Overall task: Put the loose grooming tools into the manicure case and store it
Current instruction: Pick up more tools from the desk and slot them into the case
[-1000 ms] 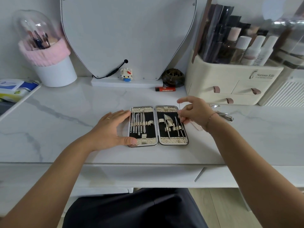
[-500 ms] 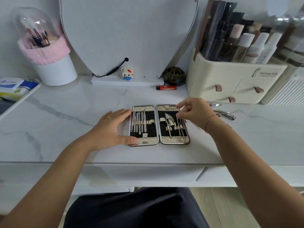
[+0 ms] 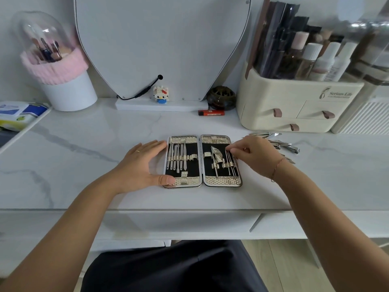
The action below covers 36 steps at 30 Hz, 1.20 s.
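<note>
Two halves of the manicure case [image 3: 223, 181] lie open and flat on the marble tabletop [image 3: 84, 157], black lining up. Its left half carries a row of slim steel tools [image 3: 179, 158] tucked under a strap. Its right half holds small scissors [image 3: 216, 155] and a few thin rods.

The left hand [image 3: 139, 165] lies against the case's left edge. Its fingers are straight and close together along that side, and the thumb presses on the near left corner.

The right hand [image 3: 256, 157] reaches in from the case's right side with its fingers curled. Its fingertips [image 3: 230, 150] pinch the head of a thin pick [image 3: 231, 168] in the right half. At this angle the pick seems to sit in its loop, though that is hard to confirm.

Just right of the case, the loose nail clippers [image 3: 284, 144] lie in a small heap on the tabletop, partly hidden behind the right hand.

Behind the case stand a heart-shaped mirror [image 3: 162, 43], a small block figure [image 3: 161, 94] and a dark round jar [image 3: 221, 98]. A red lighter [image 3: 211, 112] lies between them and the case. Behind and to the right of the case sits a cream cosmetics organiser [image 3: 294, 106] with bottles in its top. Far off to the case's left rear is a domed brush holder [image 3: 63, 81].
</note>
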{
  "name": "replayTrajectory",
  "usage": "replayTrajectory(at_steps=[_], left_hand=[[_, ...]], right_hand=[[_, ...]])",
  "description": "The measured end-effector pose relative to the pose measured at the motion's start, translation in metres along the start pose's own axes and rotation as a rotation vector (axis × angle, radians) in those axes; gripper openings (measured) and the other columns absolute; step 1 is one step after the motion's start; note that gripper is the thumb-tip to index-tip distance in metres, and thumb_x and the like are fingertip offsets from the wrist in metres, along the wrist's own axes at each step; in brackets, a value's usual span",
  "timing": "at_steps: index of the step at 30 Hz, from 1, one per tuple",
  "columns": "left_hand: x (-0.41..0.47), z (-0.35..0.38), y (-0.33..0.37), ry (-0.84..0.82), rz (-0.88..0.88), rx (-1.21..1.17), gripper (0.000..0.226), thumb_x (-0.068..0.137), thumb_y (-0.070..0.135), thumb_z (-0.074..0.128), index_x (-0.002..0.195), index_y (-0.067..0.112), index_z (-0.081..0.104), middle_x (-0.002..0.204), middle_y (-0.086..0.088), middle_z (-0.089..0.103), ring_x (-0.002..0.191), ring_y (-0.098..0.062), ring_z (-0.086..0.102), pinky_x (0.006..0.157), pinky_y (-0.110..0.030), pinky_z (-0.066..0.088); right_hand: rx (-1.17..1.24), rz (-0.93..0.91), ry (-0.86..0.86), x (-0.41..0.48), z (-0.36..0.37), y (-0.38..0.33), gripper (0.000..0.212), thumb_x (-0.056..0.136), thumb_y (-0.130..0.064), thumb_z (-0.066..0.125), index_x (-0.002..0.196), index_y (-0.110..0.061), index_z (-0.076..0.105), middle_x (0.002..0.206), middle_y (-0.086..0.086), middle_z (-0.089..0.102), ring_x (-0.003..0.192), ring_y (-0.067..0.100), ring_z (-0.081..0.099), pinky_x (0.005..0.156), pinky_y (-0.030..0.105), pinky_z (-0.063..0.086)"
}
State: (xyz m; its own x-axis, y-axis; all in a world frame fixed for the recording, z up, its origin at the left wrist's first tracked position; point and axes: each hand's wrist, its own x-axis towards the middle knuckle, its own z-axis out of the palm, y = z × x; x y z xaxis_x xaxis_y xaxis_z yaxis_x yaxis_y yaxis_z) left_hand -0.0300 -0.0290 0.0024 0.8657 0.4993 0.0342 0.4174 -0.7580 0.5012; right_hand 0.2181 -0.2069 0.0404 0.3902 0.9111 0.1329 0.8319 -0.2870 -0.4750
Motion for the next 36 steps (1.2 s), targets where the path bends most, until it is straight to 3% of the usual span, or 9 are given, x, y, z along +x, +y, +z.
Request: replayTrajectory(at_steps=[2, 4, 10, 13, 18, 21, 23, 28, 36], left_hand=[[0.0, 0.0, 0.001, 0.002, 0.004, 0.0, 0.126, 0.044, 0.096, 0.04, 0.148, 0.03, 0.014, 0.154, 0.011, 0.017, 0.141, 0.0, 0.006, 0.115, -0.027, -0.002], [-0.001, 0.0, 0.0, 0.0, 0.014, 0.001, 0.122, 0.046, 0.096, 0.041, 0.147, 0.033, 0.014, 0.154, 0.013, 0.017, 0.141, -0.001, 0.006, 0.115, -0.028, -0.002], [0.0, 0.0, 0.001, -0.012, 0.038, 0.041, 0.117, 0.048, 0.096, 0.038, 0.147, 0.037, 0.013, 0.152, 0.025, 0.006, 0.141, 0.003, 0.001, 0.114, -0.028, -0.005], [0.0, 0.001, 0.0, -0.016, 0.042, 0.048, 0.117, 0.049, 0.096, 0.038, 0.147, 0.038, 0.011, 0.152, 0.027, 0.004, 0.141, 0.004, 0.0, 0.114, -0.028, -0.005], [0.0, 0.001, 0.001, -0.012, 0.045, 0.04, 0.118, 0.048, 0.096, 0.038, 0.147, 0.036, 0.012, 0.151, 0.027, 0.006, 0.141, 0.004, 0.0, 0.114, -0.027, -0.005], [-0.001, 0.001, 0.002, -0.007, 0.039, 0.033, 0.121, 0.046, 0.097, 0.038, 0.147, 0.035, 0.013, 0.151, 0.027, 0.007, 0.14, 0.006, 0.001, 0.113, -0.025, -0.005], [-0.001, 0.0, 0.003, -0.005, 0.039, 0.031, 0.121, 0.046, 0.097, 0.038, 0.147, 0.035, 0.013, 0.151, 0.027, 0.007, 0.14, 0.006, 0.001, 0.112, -0.024, -0.005], [-0.001, 0.0, 0.003, -0.002, 0.036, 0.028, 0.122, 0.045, 0.097, 0.038, 0.147, 0.035, 0.013, 0.151, 0.026, 0.008, 0.14, 0.004, 0.002, 0.113, -0.025, -0.005], [-0.001, -0.001, 0.003, -0.008, 0.036, 0.031, 0.123, 0.046, 0.097, 0.038, 0.148, 0.033, 0.014, 0.151, 0.025, 0.008, 0.141, 0.003, 0.002, 0.114, -0.027, -0.005]], right_hand=[[-0.052, -0.056, -0.01, -0.004, -0.001, 0.0, 0.026, 0.094, -0.023, 0.05, 0.114, -0.02, 0.067, 0.071, -0.021, 0.041, 0.067, 0.001, 0.043, 0.061, 0.01, 0.031], [-0.067, -0.091, -0.019, -0.007, -0.002, 0.002, 0.029, 0.095, -0.024, 0.049, 0.118, -0.021, 0.064, 0.075, -0.019, 0.038, 0.075, 0.006, 0.042, 0.068, 0.017, 0.028], [0.076, 0.16, 0.265, -0.016, -0.019, 0.032, 0.013, 0.081, -0.019, 0.068, 0.093, -0.015, 0.073, 0.086, 0.004, 0.069, 0.083, 0.021, 0.061, 0.076, 0.027, 0.045], [0.073, 0.236, 0.182, -0.018, -0.02, 0.041, 0.007, 0.075, -0.02, 0.074, 0.08, -0.016, 0.07, 0.079, 0.004, 0.066, 0.079, 0.021, 0.059, 0.071, 0.027, 0.044], [0.053, 0.286, 0.134, -0.016, -0.016, 0.037, 0.021, 0.074, -0.036, 0.075, 0.075, -0.017, 0.067, 0.065, -0.003, 0.056, 0.062, 0.011, 0.05, 0.057, 0.024, 0.036], [0.007, 0.297, 0.101, -0.01, -0.01, 0.028, 0.025, 0.072, -0.042, 0.075, 0.075, -0.02, 0.065, 0.063, -0.008, 0.052, 0.066, 0.014, 0.051, 0.061, 0.027, 0.04], [0.0, 0.31, 0.08, -0.007, -0.007, 0.02, 0.02, 0.072, -0.038, 0.076, 0.072, -0.02, 0.065, 0.064, -0.009, 0.054, 0.07, 0.016, 0.053, 0.067, 0.028, 0.044], [-0.001, 0.4, -0.021, -0.001, -0.013, 0.01, 0.027, 0.076, -0.028, 0.074, 0.054, -0.024, 0.059, 0.056, -0.002, 0.055, 0.055, 0.012, 0.048, 0.051, 0.021, 0.036], [0.085, 0.392, 0.031, 0.002, -0.017, 0.016, 0.015, 0.073, -0.014, 0.074, 0.06, -0.014, 0.065, 0.055, 0.003, 0.056, 0.05, 0.011, 0.045, 0.048, 0.021, 0.034]])
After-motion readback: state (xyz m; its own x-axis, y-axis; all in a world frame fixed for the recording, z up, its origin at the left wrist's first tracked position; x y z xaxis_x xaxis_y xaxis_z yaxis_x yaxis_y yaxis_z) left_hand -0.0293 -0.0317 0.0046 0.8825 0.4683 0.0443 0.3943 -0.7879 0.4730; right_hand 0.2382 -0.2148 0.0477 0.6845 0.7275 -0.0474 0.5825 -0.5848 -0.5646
